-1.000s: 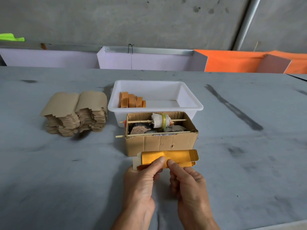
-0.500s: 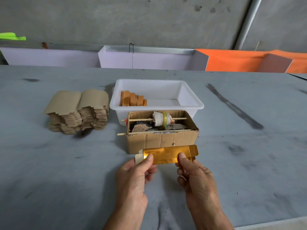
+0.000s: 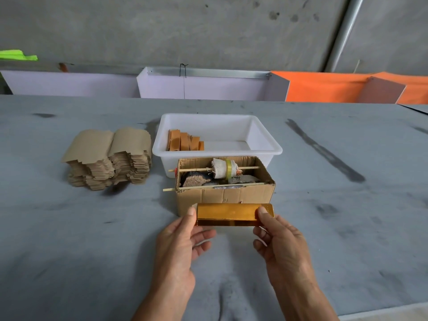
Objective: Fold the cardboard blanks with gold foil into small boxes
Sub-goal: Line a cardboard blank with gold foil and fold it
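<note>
Grey worktop [image 3: 69, 262] carries a white tub [image 3: 266, 144], an open cardboard box [image 3: 222, 198] touching its near wall, and a stack of brown blanks [image 3: 108, 158] to the left. Gold foil blank [image 3: 228, 214] — held just before the cardboard box — is pinched at either end: left hand [image 3: 179, 242] and right hand [image 3: 280, 244], fingers clamped on it.

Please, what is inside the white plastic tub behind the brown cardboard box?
The white tub holds a few orange-brown folded pieces leaning at its left side. The brown cardboard box hides the tub's near wall, not its contents.
</note>
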Demonstrator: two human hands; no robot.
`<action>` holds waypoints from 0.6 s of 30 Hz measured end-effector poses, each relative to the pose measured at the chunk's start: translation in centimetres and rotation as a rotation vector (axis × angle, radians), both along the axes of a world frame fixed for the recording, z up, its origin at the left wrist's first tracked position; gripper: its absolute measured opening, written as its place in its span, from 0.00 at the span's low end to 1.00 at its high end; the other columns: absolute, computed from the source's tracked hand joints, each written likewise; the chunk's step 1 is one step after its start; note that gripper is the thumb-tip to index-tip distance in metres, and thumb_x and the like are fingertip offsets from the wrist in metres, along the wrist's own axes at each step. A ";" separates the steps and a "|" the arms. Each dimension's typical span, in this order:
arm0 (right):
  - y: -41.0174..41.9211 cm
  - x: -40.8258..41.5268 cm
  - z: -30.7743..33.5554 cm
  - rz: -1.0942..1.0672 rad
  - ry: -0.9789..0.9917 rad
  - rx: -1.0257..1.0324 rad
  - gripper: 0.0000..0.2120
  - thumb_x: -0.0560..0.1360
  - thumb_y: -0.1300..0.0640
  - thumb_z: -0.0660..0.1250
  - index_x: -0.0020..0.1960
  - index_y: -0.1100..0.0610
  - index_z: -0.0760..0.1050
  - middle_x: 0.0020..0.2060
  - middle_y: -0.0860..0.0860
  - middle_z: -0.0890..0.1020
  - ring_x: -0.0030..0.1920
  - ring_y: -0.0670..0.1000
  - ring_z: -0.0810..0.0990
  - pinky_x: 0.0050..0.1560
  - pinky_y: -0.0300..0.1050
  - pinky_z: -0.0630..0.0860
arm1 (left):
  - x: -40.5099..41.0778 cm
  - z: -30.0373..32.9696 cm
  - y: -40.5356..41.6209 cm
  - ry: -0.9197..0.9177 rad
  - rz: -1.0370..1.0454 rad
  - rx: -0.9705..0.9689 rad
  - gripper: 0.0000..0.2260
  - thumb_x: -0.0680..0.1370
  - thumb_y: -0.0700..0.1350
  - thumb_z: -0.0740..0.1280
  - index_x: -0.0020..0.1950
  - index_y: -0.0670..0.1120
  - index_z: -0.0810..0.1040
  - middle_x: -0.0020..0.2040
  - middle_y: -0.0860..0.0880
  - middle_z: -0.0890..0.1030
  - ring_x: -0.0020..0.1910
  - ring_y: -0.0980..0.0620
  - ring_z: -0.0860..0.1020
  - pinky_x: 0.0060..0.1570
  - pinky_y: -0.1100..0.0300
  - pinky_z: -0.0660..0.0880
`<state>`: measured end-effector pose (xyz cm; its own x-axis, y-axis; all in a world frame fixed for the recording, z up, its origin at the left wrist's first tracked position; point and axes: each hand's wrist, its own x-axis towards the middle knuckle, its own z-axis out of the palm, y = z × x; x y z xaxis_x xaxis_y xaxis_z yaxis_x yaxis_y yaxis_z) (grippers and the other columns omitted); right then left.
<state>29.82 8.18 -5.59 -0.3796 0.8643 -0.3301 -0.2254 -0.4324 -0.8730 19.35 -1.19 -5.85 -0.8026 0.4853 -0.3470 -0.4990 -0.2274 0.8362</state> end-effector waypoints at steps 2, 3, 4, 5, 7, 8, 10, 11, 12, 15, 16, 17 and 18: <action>0.0 0.0 0.1 0.015 -0.007 0.019 0.13 0.73 0.58 0.70 0.29 0.53 0.81 0.27 0.49 0.78 0.30 0.45 0.75 0.33 0.41 0.69 | -0.4 0.1 -0.2 -0.015 0.007 -0.005 0.11 0.74 0.53 0.67 0.45 0.45 0.76 0.34 0.43 0.83 0.30 0.50 0.82 0.27 0.60 0.74; 0.0 -0.1 0.1 0.020 -0.006 0.021 0.14 0.73 0.58 0.70 0.28 0.53 0.81 0.27 0.49 0.78 0.29 0.44 0.75 0.32 0.41 0.69 | -0.5 0.2 -0.3 0.000 0.014 -0.009 0.13 0.71 0.55 0.68 0.46 0.46 0.77 0.36 0.43 0.83 0.30 0.50 0.82 0.28 0.60 0.74; 0.0 -0.1 0.2 0.026 -0.005 0.022 0.15 0.73 0.59 0.70 0.28 0.53 0.81 0.27 0.49 0.78 0.28 0.44 0.75 0.32 0.40 0.70 | -0.6 0.3 -0.4 0.043 0.014 -0.015 0.15 0.68 0.56 0.70 0.48 0.47 0.78 0.37 0.45 0.83 0.31 0.51 0.82 0.28 0.60 0.74; 0.0 -0.2 0.2 0.033 -0.005 0.024 0.15 0.73 0.60 0.70 0.28 0.54 0.81 0.27 0.48 0.78 0.27 0.44 0.75 0.30 0.39 0.70 | -0.7 0.3 -0.5 0.116 0.007 -0.021 0.19 0.65 0.55 0.71 0.50 0.47 0.79 0.38 0.49 0.83 0.32 0.53 0.82 0.28 0.61 0.75; 0.1 -0.3 0.3 0.050 -0.012 0.037 0.14 0.73 0.61 0.70 0.29 0.55 0.79 0.26 0.49 0.77 0.25 0.43 0.73 0.26 0.36 0.69 | -0.8 0.3 -0.9 0.316 -0.032 -0.053 0.28 0.58 0.54 0.77 0.56 0.49 0.80 0.42 0.55 0.84 0.39 0.60 0.82 0.32 0.64 0.76; 0.2 -0.4 0.4 0.060 -0.019 0.050 0.13 0.73 0.62 0.69 0.30 0.55 0.78 0.26 0.49 0.76 0.25 0.43 0.73 0.25 0.35 0.69 | -0.9 0.2 -1.2 0.476 -0.058 -0.113 0.31 0.55 0.54 0.80 0.57 0.51 0.80 0.47 0.57 0.83 0.44 0.62 0.81 0.38 0.67 0.75; 0.2 -0.5 0.5 0.082 -0.042 0.089 0.12 0.74 0.64 0.68 0.32 0.57 0.76 0.24 0.49 0.73 0.24 0.43 0.71 0.23 0.35 0.67 | -1.1 0.1 -1.7 0.935 -0.121 -0.319 0.29 0.56 0.54 0.81 0.56 0.55 0.81 0.52 0.62 0.79 0.52 0.63 0.77 0.49 0.72 0.70; 0.3 -0.6 0.5 0.096 -0.054 0.112 0.12 0.74 0.64 0.68 0.32 0.58 0.76 0.23 0.49 0.72 0.23 0.44 0.71 0.23 0.35 0.67 | -1.2 0.2 -1.7 1.135 -0.142 -0.407 0.28 0.56 0.53 0.82 0.55 0.54 0.81 0.51 0.64 0.77 0.52 0.62 0.76 0.52 0.71 0.70; 0.3 -0.6 0.5 0.111 -0.063 0.129 0.12 0.73 0.64 0.68 0.31 0.58 0.75 0.22 0.49 0.72 0.23 0.44 0.71 0.23 0.35 0.67 | -1.2 0.3 -1.8 1.266 -0.162 -0.475 0.27 0.57 0.53 0.81 0.55 0.53 0.82 0.49 0.65 0.76 0.50 0.59 0.76 0.54 0.64 0.72; 0.5 -0.5 0.5 0.145 -0.046 0.131 0.12 0.72 0.62 0.70 0.30 0.57 0.78 0.23 0.49 0.73 0.24 0.44 0.71 0.24 0.36 0.68 | -1.1 0.3 -1.9 1.393 -0.176 -0.574 0.22 0.59 0.53 0.80 0.51 0.51 0.84 0.42 0.59 0.80 0.43 0.54 0.77 0.48 0.49 0.75; 0.5 -0.4 0.5 0.165 -0.011 0.121 0.11 0.71 0.60 0.71 0.30 0.56 0.79 0.24 0.50 0.74 0.25 0.44 0.72 0.24 0.36 0.68 | -1.0 0.2 -2.0 1.376 -0.172 -0.561 0.21 0.59 0.52 0.80 0.51 0.50 0.84 0.42 0.58 0.81 0.42 0.53 0.77 0.47 0.49 0.76; 0.5 -0.4 0.5 0.200 0.041 0.108 0.09 0.69 0.58 0.73 0.31 0.55 0.79 0.26 0.49 0.75 0.26 0.44 0.73 0.25 0.35 0.69 | -0.9 0.2 -2.0 1.323 -0.163 -0.524 0.21 0.60 0.51 0.81 0.50 0.50 0.84 0.42 0.57 0.81 0.42 0.54 0.78 0.46 0.51 0.76; 0.4 -0.3 0.4 0.245 0.104 0.097 0.06 0.65 0.56 0.75 0.31 0.54 0.80 0.27 0.49 0.76 0.27 0.44 0.74 0.26 0.35 0.69 | -0.8 0.2 -1.9 1.247 -0.147 -0.473 0.20 0.60 0.51 0.81 0.50 0.51 0.84 0.42 0.58 0.82 0.42 0.56 0.79 0.45 0.55 0.77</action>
<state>29.48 8.57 -5.14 -0.6086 0.7681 -0.1989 -0.2147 -0.4008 -0.8907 18.58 -3.13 -5.64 -0.6551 0.6310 0.4155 0.6536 0.1975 0.7306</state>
